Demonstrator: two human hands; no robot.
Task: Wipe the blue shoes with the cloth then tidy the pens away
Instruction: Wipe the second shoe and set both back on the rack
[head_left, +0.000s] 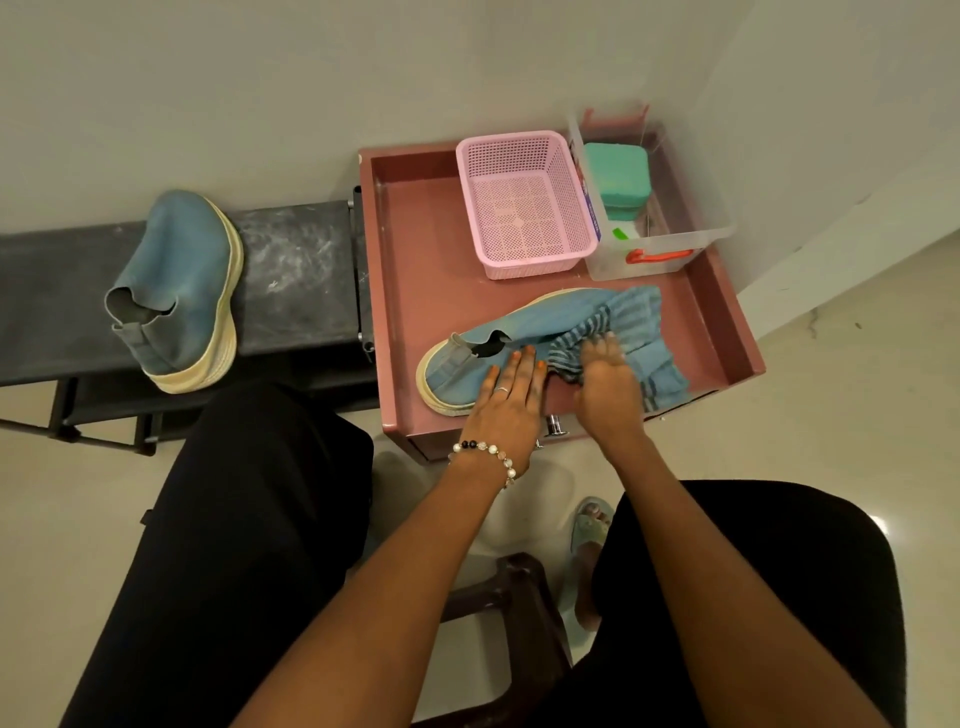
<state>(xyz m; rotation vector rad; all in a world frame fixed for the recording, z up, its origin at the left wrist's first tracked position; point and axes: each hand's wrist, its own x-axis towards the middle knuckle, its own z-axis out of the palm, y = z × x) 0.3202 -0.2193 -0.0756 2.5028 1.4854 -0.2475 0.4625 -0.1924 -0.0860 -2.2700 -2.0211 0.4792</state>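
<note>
**Cloth on the shoe on the pink tabletop**

One blue shoe (478, 353) lies on its side on the tabletop (415, 249), near its front edge. The left hand (511, 395) rests flat on it, fingers straight. The right hand (610, 384) presses a striped blue cloth (639, 332) against the toe, fingers blurred. The second blue shoe (182, 286) sits on a dark bench (296, 275) to the left

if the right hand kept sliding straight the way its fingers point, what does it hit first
The right hand presses the striped cloth on the blue shoe, fingers pointing away from the person. Straight on, past the cloth, it would probably meet the clear plastic box first, though the pink basket stands close beside that line; depth is unclear.
</note>
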